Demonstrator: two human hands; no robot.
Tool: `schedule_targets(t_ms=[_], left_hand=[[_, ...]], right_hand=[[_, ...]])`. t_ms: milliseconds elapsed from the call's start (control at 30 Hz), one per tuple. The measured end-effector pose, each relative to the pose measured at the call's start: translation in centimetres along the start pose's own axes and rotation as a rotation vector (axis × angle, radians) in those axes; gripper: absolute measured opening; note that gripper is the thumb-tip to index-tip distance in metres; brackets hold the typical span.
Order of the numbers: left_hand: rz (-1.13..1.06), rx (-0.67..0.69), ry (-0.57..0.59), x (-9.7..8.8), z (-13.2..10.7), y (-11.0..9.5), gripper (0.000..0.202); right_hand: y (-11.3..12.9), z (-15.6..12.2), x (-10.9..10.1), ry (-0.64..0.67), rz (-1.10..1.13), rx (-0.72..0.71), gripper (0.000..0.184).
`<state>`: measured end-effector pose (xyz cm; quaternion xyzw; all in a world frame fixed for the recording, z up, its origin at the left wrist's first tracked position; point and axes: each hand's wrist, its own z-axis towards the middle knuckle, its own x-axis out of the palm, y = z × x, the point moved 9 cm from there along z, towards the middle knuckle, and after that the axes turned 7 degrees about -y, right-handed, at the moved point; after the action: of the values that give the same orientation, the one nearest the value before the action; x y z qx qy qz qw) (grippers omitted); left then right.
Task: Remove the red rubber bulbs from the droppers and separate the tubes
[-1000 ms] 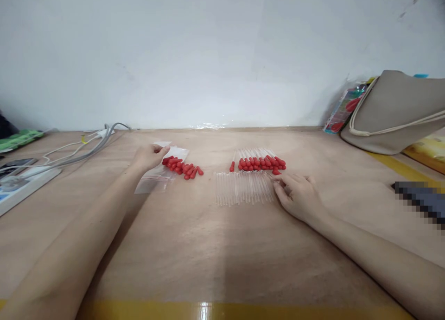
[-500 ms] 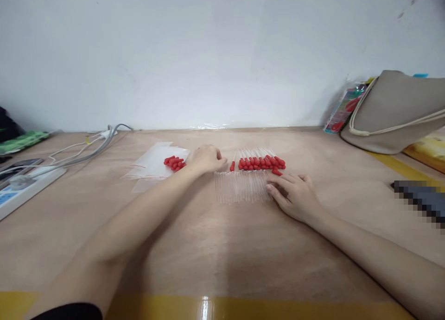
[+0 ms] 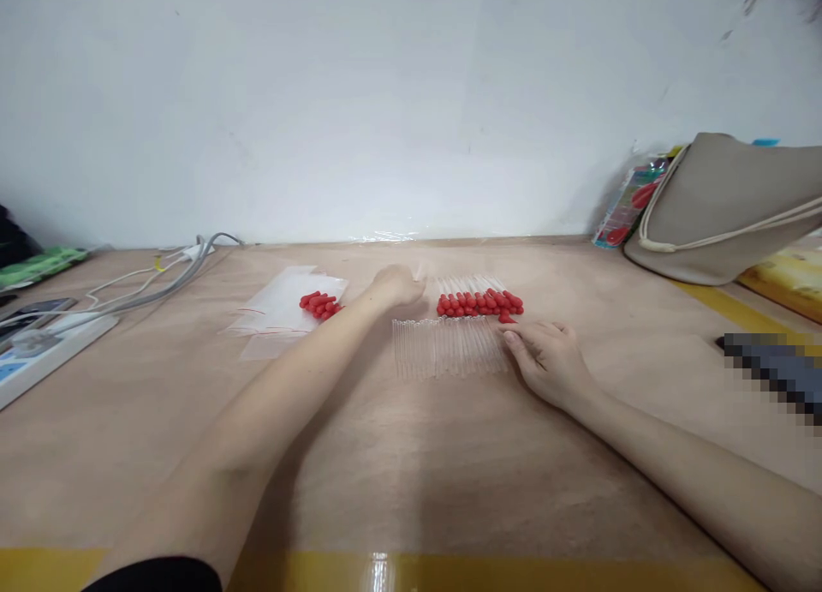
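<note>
A row of clear glass tubes (image 3: 443,348) lies side by side on the wooden table (image 3: 398,455). Behind it is a row of droppers with red bulbs (image 3: 479,302). My left hand (image 3: 396,284) is closed just left of that row, on a dropper whose clear tip sticks out past the fingers. My right hand (image 3: 545,361) rests flat on the table, fingers stretched, fingertips at the right end of the glass tubes. A small pile of loose red rubber bulbs (image 3: 319,304) lies on clear plastic bags (image 3: 273,311), behind my left forearm.
A beige bag (image 3: 725,206) and a colourful packet (image 3: 626,206) stand at the back right. A power strip (image 3: 38,352) and cables (image 3: 147,285) lie at the left. A dark blurred object (image 3: 771,369) lies at the right. Yellow tape runs along the front edge.
My left hand moved right from the bags and bulbs to the dropper row. The single dropper that lay left of that row is gone from the table. My right hand barely shifted.
</note>
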<state>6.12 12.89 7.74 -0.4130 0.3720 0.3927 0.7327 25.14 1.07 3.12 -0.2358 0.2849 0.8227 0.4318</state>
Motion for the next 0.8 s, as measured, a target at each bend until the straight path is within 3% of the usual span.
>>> schedule_targets(t_ms=[100,267,400,633,800], left_hand=[[0.033,0.000,-0.014,-1.7,-2.1,1.1,0.022],[-0.087,0.342,-0.193,-4.6,-9.1,0.4,0.013],[-0.147,0.497,-0.214,-5.0,-13.8,0.1,0.013],[-0.254,0.518,-0.259,-3.9,-15.8,-1.2,0.009],[-0.300,0.552,-0.256,-3.0,-15.8,-2.3,0.010]], right_hand=[[0.0,0.2,-0.7,-0.065,0.041,-0.015,0.021],[0.8,0.3,-2.6,-0.229,0.118,-0.050,0.030],[3.5,0.1,-2.9,-0.202,0.202,-0.162,0.037],[9.4,0.1,0.1,0.007,0.233,-0.453,0.035],[10.1,-0.2,1.4,0.000,0.211,-0.496,0.025]])
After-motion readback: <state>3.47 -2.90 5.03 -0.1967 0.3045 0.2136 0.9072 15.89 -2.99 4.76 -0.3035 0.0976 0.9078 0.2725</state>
